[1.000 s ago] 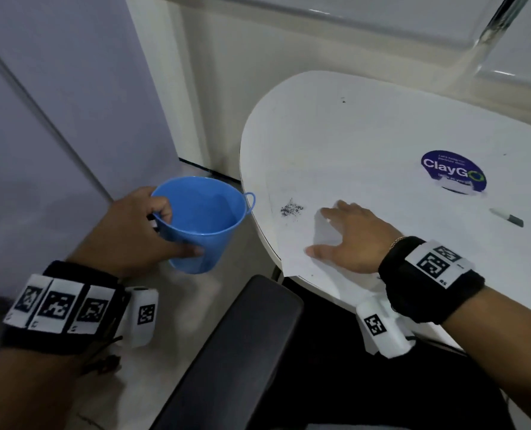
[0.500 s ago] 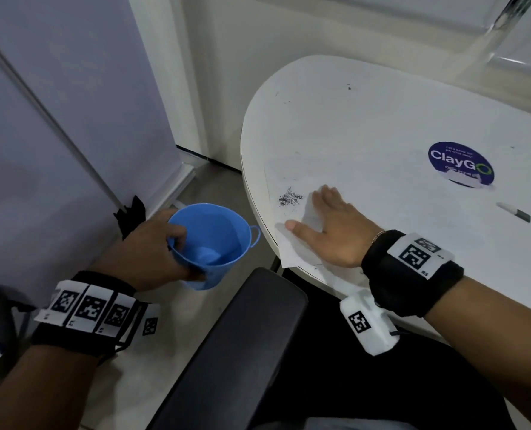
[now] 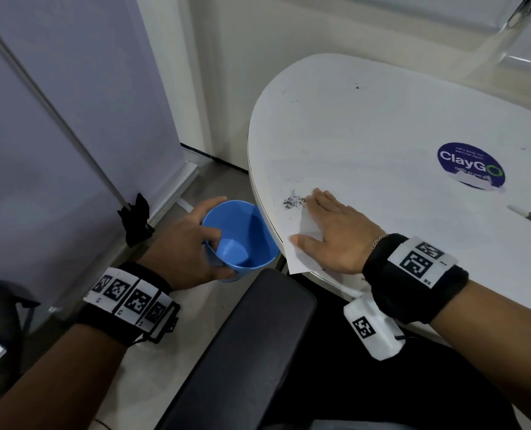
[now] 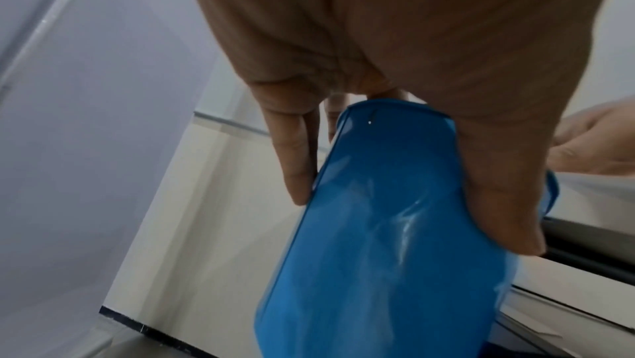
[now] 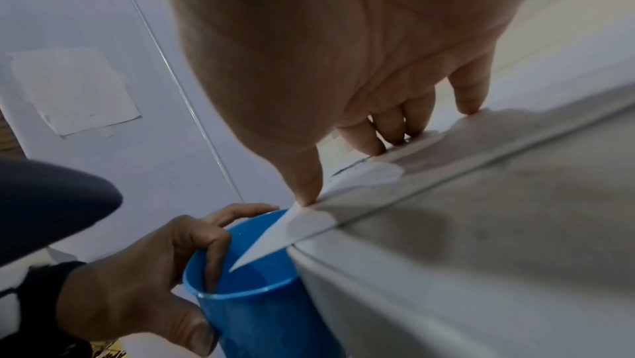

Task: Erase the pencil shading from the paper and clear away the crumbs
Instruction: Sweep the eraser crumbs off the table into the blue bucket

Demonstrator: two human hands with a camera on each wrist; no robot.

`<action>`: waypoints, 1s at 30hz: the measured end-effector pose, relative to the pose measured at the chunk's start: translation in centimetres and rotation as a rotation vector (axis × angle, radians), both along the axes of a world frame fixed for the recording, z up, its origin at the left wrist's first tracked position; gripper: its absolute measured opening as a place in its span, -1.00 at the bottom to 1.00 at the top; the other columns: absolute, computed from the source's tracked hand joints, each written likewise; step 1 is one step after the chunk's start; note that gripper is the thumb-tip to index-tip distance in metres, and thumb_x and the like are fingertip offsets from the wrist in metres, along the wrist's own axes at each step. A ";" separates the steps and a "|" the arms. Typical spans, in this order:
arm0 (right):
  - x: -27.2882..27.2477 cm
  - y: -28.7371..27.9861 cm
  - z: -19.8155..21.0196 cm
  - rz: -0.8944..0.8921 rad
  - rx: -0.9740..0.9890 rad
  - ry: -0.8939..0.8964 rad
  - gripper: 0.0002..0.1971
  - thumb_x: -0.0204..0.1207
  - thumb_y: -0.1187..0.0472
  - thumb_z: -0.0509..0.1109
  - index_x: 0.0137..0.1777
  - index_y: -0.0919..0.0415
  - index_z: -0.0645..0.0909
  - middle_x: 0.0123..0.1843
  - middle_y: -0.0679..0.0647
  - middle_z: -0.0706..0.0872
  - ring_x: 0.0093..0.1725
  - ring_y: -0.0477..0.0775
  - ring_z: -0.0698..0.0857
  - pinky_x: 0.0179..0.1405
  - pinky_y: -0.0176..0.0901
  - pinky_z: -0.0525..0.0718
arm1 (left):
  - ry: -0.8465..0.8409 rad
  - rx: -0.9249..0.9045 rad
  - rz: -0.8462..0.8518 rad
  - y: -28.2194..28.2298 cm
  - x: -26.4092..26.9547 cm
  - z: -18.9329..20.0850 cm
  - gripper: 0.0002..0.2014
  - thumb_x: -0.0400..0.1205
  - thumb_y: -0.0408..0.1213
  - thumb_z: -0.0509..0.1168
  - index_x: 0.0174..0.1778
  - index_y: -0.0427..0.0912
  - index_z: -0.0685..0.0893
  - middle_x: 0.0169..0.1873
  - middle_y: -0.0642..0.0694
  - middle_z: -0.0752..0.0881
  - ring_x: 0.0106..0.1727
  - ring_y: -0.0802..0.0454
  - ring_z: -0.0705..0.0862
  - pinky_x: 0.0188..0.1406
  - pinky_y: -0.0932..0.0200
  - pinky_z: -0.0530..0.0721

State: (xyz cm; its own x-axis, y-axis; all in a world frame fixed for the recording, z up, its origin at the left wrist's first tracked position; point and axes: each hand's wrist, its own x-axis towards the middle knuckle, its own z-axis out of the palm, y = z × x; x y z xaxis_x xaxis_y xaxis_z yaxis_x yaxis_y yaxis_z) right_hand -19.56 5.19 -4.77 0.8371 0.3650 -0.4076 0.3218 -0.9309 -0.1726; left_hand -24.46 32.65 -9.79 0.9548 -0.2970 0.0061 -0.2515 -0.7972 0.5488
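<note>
left hand: left hand (image 3: 183, 243) is down off the table edge, fingers curled round the blue cup (image 3: 242, 237), one finger hooked over the rim and dipping inside, thumb on the outer wall. Left wrist view shows the same grip from behind (image 4: 395, 214).
blue cup: held just below and right beside the rounded edge of the white table (image 3: 382, 119), mouth up and tipped a bit toward the camera. Can't make out anything inside.
right hand: right hand (image 3: 329, 234) lies flat on the paper (image 3: 298, 259), fingers straight and spread a little, thumb out near the table edge. Not gripping anything, just pressing down.
paper: white sheet on the near-left part of the table, its corner poking out past the edge. In the right wrist view that corner (image 5: 274, 239) hangs over the cup's open mouth (image 5: 261, 296).
crumbs: small dark pile of crumbs (image 3: 292, 201) on the paper, just beside the right fingertips, close to the table edge above the cup.
other stuff: round purple ClayGo sticker (image 3: 471, 166) further right on the table, and a pen-like stick (image 3: 524, 215) below it, well apart from the hand. Dark chair seat (image 3: 242, 352) sits in front of the table.
</note>
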 end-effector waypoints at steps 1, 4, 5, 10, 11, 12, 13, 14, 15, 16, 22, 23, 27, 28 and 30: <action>0.0 0.0 0.0 -0.004 0.000 -0.001 -0.15 0.66 -0.31 0.07 0.76 0.14 -0.15 0.78 0.04 -0.22 0.75 -0.01 -0.19 0.73 0.08 0.00 | 0.004 0.008 -0.011 0.0 0.0 0.1 -0.57 0.20 0.05 0.76 -0.50 0.02 0.60 0.65 0.08 0.32 0.47 0.04 0.48 0.18 0.01 0.70; 0.1 -0.5 0.3 -0.032 -0.019 0.012 -0.14 0.65 -0.34 0.07 0.76 0.11 -0.17 0.78 0.01 -0.24 0.75 -0.03 -0.20 0.73 0.09 0.00 | 0.008 0.081 -0.030 0.1 -0.1 0.2 -0.59 0.23 0.16 0.69 -0.49 -0.02 0.65 0.71 0.09 0.26 0.45 0.07 0.52 0.18 0.04 0.68; 0.0 -0.9 0.5 -0.039 -0.029 0.021 -0.13 0.64 -0.35 0.07 0.76 0.10 -0.18 0.78 0.00 -0.25 0.75 -0.04 -0.20 0.73 0.09 0.00 | 0.000 0.095 -0.035 0.2 -0.1 0.2 -0.55 0.24 0.22 0.63 -0.50 -0.04 0.63 0.72 0.11 0.26 0.42 0.07 0.55 0.14 0.03 0.69; -0.4 -3.2 2.0 -0.124 -0.058 0.037 -0.10 0.62 -0.37 0.10 0.75 0.14 -0.14 0.78 0.02 -0.20 0.75 -0.05 -0.20 0.70 -0.07 -0.06 | -0.078 0.064 -0.066 0.0 0.1 -0.5 -0.54 0.22 0.37 0.36 -0.56 0.05 0.47 0.63 0.20 0.42 0.07 0.00 0.76 -0.09 -0.04 0.74; -0.4 -3.1 2.1 -0.147 -0.050 0.038 -0.08 0.62 -0.38 0.07 0.75 0.17 -0.17 0.78 0.05 -0.22 0.74 -0.03 -0.22 0.68 -0.09 -0.10 | -0.086 0.055 -0.071 -0.2 0.1 -0.8 -0.56 0.22 0.36 0.37 -0.57 0.08 0.44 0.61 0.24 0.42 0.01 -0.01 0.78 -0.13 -0.06 0.74; -0.4 -2.8 2.1 -0.162 -0.034 0.041 -0.06 0.62 -0.40 0.04 0.75 0.20 -0.22 0.78 0.07 -0.25 0.74 0.00 -0.25 0.68 -0.10 -0.13 | -0.089 0.050 -0.074 -0.4 0.2 -1.1 -0.56 0.21 0.36 0.36 -0.57 0.11 0.40 0.59 0.29 0.41 -0.02 -0.03 0.80 -0.15 -0.07 0.74; -0.3 -2.3 2.0 -0.171 -0.015 0.043 -0.05 0.62 -0.40 0.01 0.74 0.23 -0.27 0.77 0.10 -0.28 0.74 0.02 -0.27 0.69 -0.09 -0.16 | -0.092 0.048 -0.078 -0.7 0.2 -1.2 -0.57 0.20 0.37 0.37 -0.58 0.13 0.38 0.58 0.35 0.38 -0.01 -0.04 0.81 -0.15 -0.08 0.75; -0.1 -1.8 1.9 -0.177 0.001 0.040 -0.03 0.62 -0.41 -0.01 0.73 0.25 -0.30 0.77 0.12 -0.30 0.74 0.04 -0.29 0.71 -0.07 -0.18 | -0.088 0.041 -0.086 -0.9 0.3 -1.4 -0.56 0.20 0.37 0.37 -0.58 0.14 0.38 0.57 0.40 0.35 0.04 -0.04 0.81 -0.12 -0.09 0.75; 0.0 -1.5 1.7 -0.181 0.011 0.033 -0.02 0.62 -0.42 -0.02 0.72 0.26 -0.32 0.76 0.14 -0.31 0.74 0.05 -0.29 0.72 -0.04 -0.17 | -0.077 0.030 -0.094 -1.1 0.4 -1.5 -0.56 0.20 0.37 0.38 -0.57 0.12 0.40 0.57 0.45 0.31 0.09 -0.03 0.80 -0.10 -0.10 0.75; 0.0 -1.3 1.6 -0.186 0.016 0.026 -0.01 0.61 -0.43 -0.02 0.72 0.27 -0.32 0.76 0.14 -0.31 0.74 0.06 -0.28 0.73 -0.01 -0.15 | -0.066 0.015 -0.099 -1.2 0.4 -1.4 -0.55 0.19 0.36 0.39 -0.57 0.08 0.44 0.57 0.50 0.28 0.13 -0.02 0.79 -0.08 -0.09 0.75; -0.4 -3.8 0.7 -0.227 -0.012 0.080 0.05 0.56 -0.49 0.00 0.72 0.26 -0.32 0.76 0.15 -0.31 0.74 0.07 -0.29 0.73 0.00 -0.15 | -0.079 -0.064 -0.060 0.5 -0.5 -2.2 -0.57 0.17 0.32 0.55 -0.53 0.21 0.44 0.59 0.28 0.42 0.32 0.06 0.68 0.15 0.01 0.66; -0.4 -4.1 0.5 -0.230 -0.007 0.073 0.05 0.55 -0.50 0.00 0.73 0.25 -0.30 0.76 0.15 -0.31 0.74 0.07 -0.28 0.73 0.02 -0.13 | -0.087 -0.055 -0.051 1.2 -0.9 -2.5 -0.55 0.18 0.34 0.55 -0.52 0.25 0.41 0.57 0.20 0.46 0.36 0.05 0.66 0.21 0.01 0.62; -0.5 -4.5 0.1 -0.213 -0.008 0.045 0.05 0.54 -0.49 0.02 0.74 0.24 -0.27 0.77 0.16 -0.28 0.74 0.08 -0.26 0.74 0.09 -0.07 | -0.140 -0.036 0.037 4.1 -2.1 -2.3 -0.54 0.19 0.41 0.46 -0.44 0.30 0.33 0.48 0.08 0.54 0.28 0.11 0.65 0.17 0.08 0.61; -0.6 -4.4 0.1 -0.207 -0.010 0.044 0.04 0.55 -0.48 0.03 0.74 0.24 -0.27 0.77 0.15 -0.28 0.74 0.08 -0.26 0.74 0.08 -0.07 | -0.149 -0.038 0.083 4.7 -2.3 -1.8 -0.51 0.16 0.40 0.52 -0.46 0.28 0.35 0.47 0.06 0.55 0.24 0.13 0.64 0.12 0.10 0.61; -0.7 -4.2 0.0 -0.196 -0.006 0.044 0.04 0.56 -0.47 0.04 0.74 0.24 -0.27 0.77 0.15 -0.28 0.75 0.08 -0.26 0.74 0.07 -0.07 | -0.130 -0.038 0.177 5.4 -2.3 -0.2 -0.46 0.11 0.28 0.68 -0.48 0.09 0.47 0.48 0.02 0.57 0.11 0.09 0.64 0.02 0.06 0.64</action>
